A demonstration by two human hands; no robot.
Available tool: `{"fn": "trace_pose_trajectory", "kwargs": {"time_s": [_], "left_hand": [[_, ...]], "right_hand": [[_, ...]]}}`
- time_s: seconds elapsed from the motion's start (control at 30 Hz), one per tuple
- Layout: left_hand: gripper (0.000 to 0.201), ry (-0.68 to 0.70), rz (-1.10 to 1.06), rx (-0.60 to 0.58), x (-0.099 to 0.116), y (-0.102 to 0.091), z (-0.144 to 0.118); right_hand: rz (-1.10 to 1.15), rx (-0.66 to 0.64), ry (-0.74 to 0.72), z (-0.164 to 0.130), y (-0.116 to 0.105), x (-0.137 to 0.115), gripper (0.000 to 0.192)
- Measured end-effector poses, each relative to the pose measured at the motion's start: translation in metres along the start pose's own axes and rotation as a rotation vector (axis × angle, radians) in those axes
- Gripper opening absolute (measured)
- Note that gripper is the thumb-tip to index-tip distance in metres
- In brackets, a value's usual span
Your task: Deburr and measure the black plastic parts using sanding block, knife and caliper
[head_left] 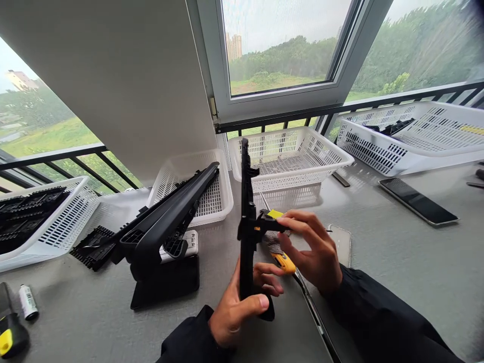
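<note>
My left hand (pixel 242 305) grips the lower end of a long black plastic part (pixel 246 217) and holds it upright above the grey table. My right hand (pixel 315 247) pinches a small black clip with a yellow tab (pixel 273 218) against the part's right side, about halfway up. Just under my right hand lies a yellow-handled tool (pixel 284 262) on the table. Both sleeves are black.
Several long black parts (pixel 166 222) lean on a black stand (pixel 166 277) at left. White baskets sit along the window: far left (pixel 45 237), middle left (pixel 219 201), centre (pixel 291 156), right (pixel 408 146). A phone (pixel 418 200) lies at right; a small battery (pixel 27 301) and tool (pixel 9 335) lie at bottom left.
</note>
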State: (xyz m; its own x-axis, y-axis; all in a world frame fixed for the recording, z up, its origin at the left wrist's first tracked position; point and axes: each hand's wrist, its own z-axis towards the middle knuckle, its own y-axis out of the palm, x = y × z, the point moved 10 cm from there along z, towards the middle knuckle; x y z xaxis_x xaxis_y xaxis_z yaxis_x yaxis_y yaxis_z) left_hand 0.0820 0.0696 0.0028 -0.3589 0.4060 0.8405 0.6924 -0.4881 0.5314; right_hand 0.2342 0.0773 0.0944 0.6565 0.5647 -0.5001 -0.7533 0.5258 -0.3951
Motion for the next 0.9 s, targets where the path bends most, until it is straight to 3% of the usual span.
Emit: {"fn": "trace_pose_trajectory", "kwargs": {"time_s": [0.17, 0.4, 0.53, 0.63, 0.9], "left_hand": [[0.057, -0.050, -0.192, 0.010, -0.017, -0.004, 0.003], [0.064, -0.013, -0.085, -0.071, -0.017, -0.004, 0.004], [0.046, -0.018, -0.078, 0.055, -0.011, -0.011, 0.004], [0.045, -0.049, -0.051, 0.162, -0.013, -0.018, 0.002], [0.044, -0.040, 0.073, 0.181, -0.015, -0.019, 0.001]], "right_hand": [[-0.033, -0.007, 0.059, 0.004, -0.001, 0.012, 0.033], [-0.070, -0.005, 0.098, 0.008, -0.007, 0.022, 0.031], [-0.018, -0.141, 0.050, 0.003, 0.010, 0.022, 0.036], [0.005, -0.163, 0.041, 0.002, 0.015, 0.021, 0.036], [0.042, -0.097, 0.079, 0.005, 0.006, 0.023, 0.036]]}}
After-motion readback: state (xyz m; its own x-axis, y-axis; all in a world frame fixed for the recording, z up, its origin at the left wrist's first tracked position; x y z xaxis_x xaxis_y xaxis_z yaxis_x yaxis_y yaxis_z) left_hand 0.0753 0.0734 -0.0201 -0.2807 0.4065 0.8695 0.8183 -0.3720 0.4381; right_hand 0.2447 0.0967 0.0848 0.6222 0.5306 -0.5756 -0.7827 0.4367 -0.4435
